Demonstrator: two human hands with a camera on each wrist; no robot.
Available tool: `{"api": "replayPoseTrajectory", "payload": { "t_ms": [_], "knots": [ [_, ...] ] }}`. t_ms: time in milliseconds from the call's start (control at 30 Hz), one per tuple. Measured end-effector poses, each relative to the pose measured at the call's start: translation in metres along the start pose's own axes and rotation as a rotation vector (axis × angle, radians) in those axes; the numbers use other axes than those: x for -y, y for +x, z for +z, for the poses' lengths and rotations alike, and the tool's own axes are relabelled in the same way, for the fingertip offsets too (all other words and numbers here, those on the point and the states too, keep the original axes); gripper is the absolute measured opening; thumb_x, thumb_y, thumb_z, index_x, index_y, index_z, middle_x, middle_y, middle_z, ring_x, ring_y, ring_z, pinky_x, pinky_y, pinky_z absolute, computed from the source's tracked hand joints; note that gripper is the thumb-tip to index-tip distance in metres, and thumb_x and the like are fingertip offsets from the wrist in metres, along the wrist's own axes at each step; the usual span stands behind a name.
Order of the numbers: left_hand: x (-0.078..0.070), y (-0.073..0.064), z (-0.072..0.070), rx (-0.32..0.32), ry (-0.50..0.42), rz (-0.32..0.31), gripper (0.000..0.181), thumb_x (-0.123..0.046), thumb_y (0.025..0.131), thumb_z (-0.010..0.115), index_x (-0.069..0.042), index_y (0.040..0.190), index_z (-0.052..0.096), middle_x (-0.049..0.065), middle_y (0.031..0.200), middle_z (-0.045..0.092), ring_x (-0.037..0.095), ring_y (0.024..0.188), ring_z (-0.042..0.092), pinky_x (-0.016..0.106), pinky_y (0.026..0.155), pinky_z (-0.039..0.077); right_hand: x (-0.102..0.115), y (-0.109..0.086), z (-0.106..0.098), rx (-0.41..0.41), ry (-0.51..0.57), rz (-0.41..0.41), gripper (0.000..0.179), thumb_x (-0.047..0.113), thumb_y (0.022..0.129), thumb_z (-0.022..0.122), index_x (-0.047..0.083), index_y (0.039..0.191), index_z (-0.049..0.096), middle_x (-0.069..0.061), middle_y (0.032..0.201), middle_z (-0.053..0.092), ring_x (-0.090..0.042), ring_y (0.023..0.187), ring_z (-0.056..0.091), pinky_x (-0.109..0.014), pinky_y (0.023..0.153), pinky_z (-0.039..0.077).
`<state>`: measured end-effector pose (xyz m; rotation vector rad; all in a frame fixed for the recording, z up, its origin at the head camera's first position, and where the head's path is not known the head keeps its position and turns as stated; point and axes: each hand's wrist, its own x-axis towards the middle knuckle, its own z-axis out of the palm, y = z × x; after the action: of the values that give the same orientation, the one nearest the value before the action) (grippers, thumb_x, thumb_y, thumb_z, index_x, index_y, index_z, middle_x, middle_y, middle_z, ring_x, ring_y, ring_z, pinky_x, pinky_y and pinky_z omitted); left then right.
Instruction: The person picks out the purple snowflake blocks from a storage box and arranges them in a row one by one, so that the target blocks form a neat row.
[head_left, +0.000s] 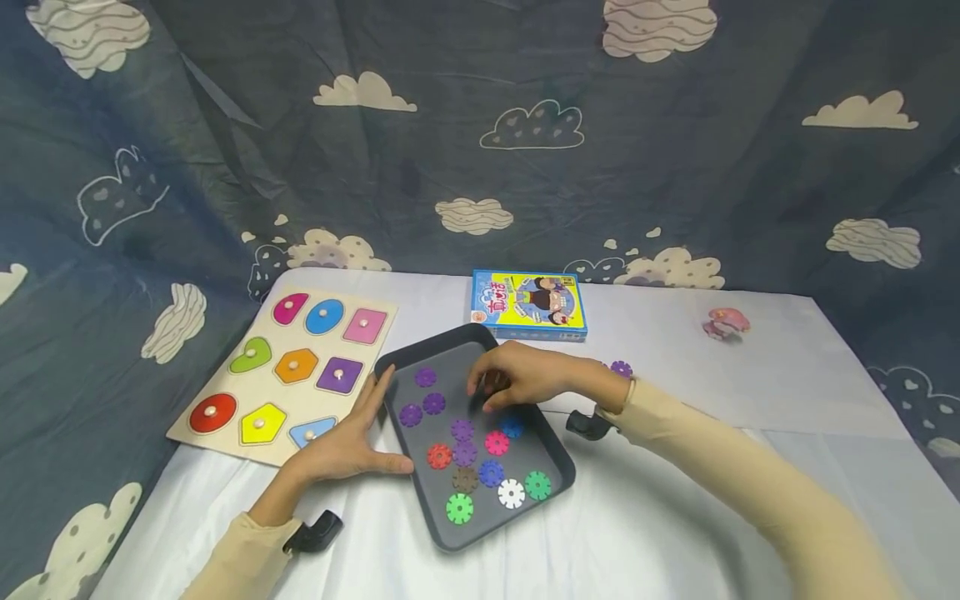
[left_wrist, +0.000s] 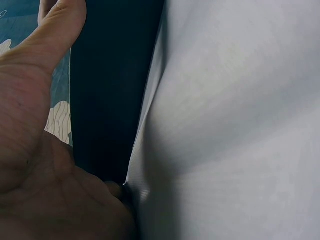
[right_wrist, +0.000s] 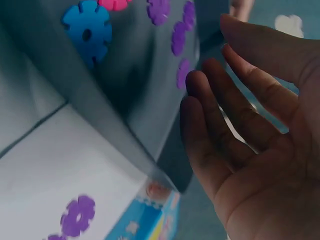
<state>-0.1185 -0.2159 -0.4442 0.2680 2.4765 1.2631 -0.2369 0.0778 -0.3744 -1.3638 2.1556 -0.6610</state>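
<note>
A dark grey tray [head_left: 442,533] lies at a slant on the white cloth. Scattered on its floor are notched plastic discs, among them a red disc [head_left: 439,456], a white disc [head_left: 512,493], a blue disc [right_wrist: 87,33] and several purple discs [head_left: 426,377]. My left hand [head_left: 341,446] rests against the tray's left rim, thumb and fingers spread. Over the tray's upper right part hovers my right hand [head_left: 525,373], its fingers loosely bent. Nothing shows between the right fingers in the right wrist view.
Left of the tray is a wooden shape puzzle board [head_left: 247,383] with knobbed pieces. A blue and yellow box [head_left: 528,306] lies behind the tray. Outside its right rim are purple discs [right_wrist: 78,215], partly behind my right wrist. A small pink object [head_left: 727,322] sits far right.
</note>
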Motion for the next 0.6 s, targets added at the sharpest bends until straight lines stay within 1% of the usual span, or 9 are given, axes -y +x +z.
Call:
{"api": "replayPoseTrajectory", "payload": {
  "t_ms": [133, 300, 433, 600],
  "knots": [
    [0.0, 0.0, 0.0, -0.002, -0.002, 0.005, 0.133, -0.044, 0.071, 0.089, -0.033, 0.161, -0.008, 0.023, 0.164, -0.022, 0.046, 0.153, -0.008, 0.072, 0.117, 0.016, 0.002, 0.017, 0.005, 0.09, 0.027, 0.018, 0.028, 0.01, 0.087, 0.078, 0.004, 0.113, 0.069, -0.01, 0.114, 0.07, -0.026, 0.102, 0.068, -0.026, 0.086, 0.057],
    [-0.001, -0.001, 0.0, -0.003, 0.0, 0.003, 0.133, -0.044, 0.072, 0.089, -0.032, 0.161, -0.009, 0.023, 0.164, -0.022, 0.046, 0.153, -0.008, 0.071, 0.117, 0.016, 0.003, 0.032, 0.01, 0.198, -0.028, 0.058, 0.025, 0.009, 0.085, 0.079, 0.01, 0.109, 0.071, -0.004, 0.111, 0.069, -0.019, 0.098, 0.064, -0.023, 0.085, 0.052],
    [0.0, -0.001, 0.0, -0.003, 0.003, 0.007, 0.133, -0.044, 0.072, 0.089, -0.031, 0.161, -0.009, 0.023, 0.164, -0.022, 0.047, 0.153, -0.008, 0.072, 0.116, 0.016, 0.001, 0.041, 0.012, 0.242, -0.058, 0.076, 0.024, 0.008, 0.083, 0.08, 0.015, 0.104, 0.073, 0.001, 0.109, 0.067, -0.015, 0.098, 0.061, -0.022, 0.086, 0.049],
    [0.0, 0.001, 0.0, 0.003, 0.005, 0.011, 0.133, -0.045, 0.072, 0.088, -0.031, 0.161, -0.009, 0.024, 0.164, -0.022, 0.047, 0.153, -0.008, 0.072, 0.117, 0.016, 0.003, 0.045, 0.012, 0.291, -0.055, 0.112, 0.025, 0.004, 0.083, 0.078, 0.02, 0.102, 0.075, 0.008, 0.114, 0.062, -0.014, 0.105, 0.059, -0.024, 0.094, 0.048]
  ]
}}
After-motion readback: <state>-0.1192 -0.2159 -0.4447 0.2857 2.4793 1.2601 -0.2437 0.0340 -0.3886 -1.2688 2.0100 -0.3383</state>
